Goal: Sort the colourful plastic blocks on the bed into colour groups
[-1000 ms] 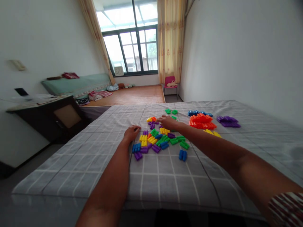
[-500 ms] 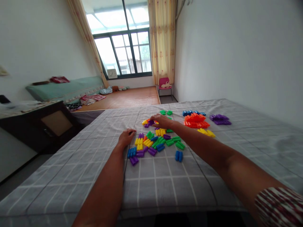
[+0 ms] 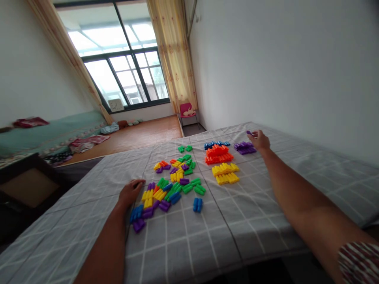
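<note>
Right hand (image 3: 259,141) fingers pinched on purple piece (image 3: 249,133) near purple stack (image 3: 244,148); left hand (image 3: 130,192) half-curled, looks empty; blue stack (image 3: 217,145), orange stack (image 3: 217,154), yellow stack (image 3: 225,173) grouped; mixed pile (image 3: 160,195) still ungrouped

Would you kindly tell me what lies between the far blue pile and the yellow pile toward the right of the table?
In the head view, the orange pile lies between the far blue pile and the yellow pile.
</note>
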The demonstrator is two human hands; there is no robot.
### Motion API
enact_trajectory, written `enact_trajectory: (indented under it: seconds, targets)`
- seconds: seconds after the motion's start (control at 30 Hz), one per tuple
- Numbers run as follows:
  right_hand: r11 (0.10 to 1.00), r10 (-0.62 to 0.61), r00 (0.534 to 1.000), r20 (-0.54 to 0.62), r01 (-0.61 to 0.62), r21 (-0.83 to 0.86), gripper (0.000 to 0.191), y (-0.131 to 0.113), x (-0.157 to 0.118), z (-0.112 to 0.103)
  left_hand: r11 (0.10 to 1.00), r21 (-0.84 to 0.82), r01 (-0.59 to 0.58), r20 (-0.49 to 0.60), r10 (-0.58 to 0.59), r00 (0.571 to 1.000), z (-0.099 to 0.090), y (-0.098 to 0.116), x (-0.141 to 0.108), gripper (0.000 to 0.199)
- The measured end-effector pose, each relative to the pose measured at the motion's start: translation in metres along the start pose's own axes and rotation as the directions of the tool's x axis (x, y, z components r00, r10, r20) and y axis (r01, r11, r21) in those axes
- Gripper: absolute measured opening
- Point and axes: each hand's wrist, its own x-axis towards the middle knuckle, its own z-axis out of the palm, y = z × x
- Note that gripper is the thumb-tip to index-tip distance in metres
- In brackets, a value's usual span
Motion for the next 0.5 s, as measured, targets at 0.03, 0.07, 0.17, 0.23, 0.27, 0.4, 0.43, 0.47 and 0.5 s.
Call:
enact_trajectory:
  seconds: [0.03, 0.07, 0.17, 0.23, 0.27, 0.4, 0.43, 0.47, 0.5]
  targets:
    - [0.998, 0.055, 0.998, -0.002, -0.055, -0.033, 0.037, 0.014, 0.000, -0.001, 1.000, -0.001, -0.004, 0.000, 0.004, 1.000, 0.000, -0.001, 0.000, 0.044]
    - [0.994, 0.094, 0.996, 0.008, -0.094, -0.060, 0.035, 0.024, -0.001, -0.001, 1.000, -0.001, -0.007, 0.001, 0.007, 1.000, -0.001, -0.002, 0.001, 0.045]
    - [0.988, 0.119, 0.991, 0.063, -0.112, -0.103, 0.032, 0.036, -0.007, 0.003, 1.000, 0.001, -0.012, -0.003, 0.012, 1.000, -0.001, -0.005, 0.001, 0.046]
    - [0.989, 0.097, 0.991, 0.088, -0.086, -0.122, 0.033, 0.034, -0.010, 0.007, 1.000, 0.001, -0.017, -0.007, 0.017, 1.000, -0.001, -0.006, 0.001, 0.045]
    - [0.988, 0.088, 0.992, 0.094, -0.075, -0.136, 0.033, 0.033, -0.011, 0.009, 1.000, -0.001, -0.017, -0.007, 0.017, 1.000, -0.001, -0.006, 0.001, 0.045]
    - [0.981, 0.072, 0.990, 0.123, -0.049, -0.186, 0.037, 0.027, -0.013, 0.012, 1.000, -0.002, -0.017, -0.010, 0.017, 1.000, -0.001, -0.006, 0.000, 0.046]
    - [0.980, 0.073, 0.989, 0.130, -0.047, -0.192, 0.039, 0.027, -0.013, 0.012, 1.000, 0.000, -0.018, -0.012, 0.018, 1.000, -0.001, -0.006, 0.000, 0.046]
    - [0.979, 0.076, 0.988, 0.133, -0.049, -0.200, 0.039, 0.026, -0.013, 0.012, 1.000, 0.001, -0.019, -0.015, 0.019, 1.000, -0.002, -0.005, 0.000, 0.045]
    - [0.976, 0.083, 0.988, 0.131, -0.054, -0.212, 0.040, 0.026, -0.013, 0.012, 1.000, 0.001, -0.022, -0.016, 0.022, 1.000, -0.002, -0.005, 0.000, 0.045]
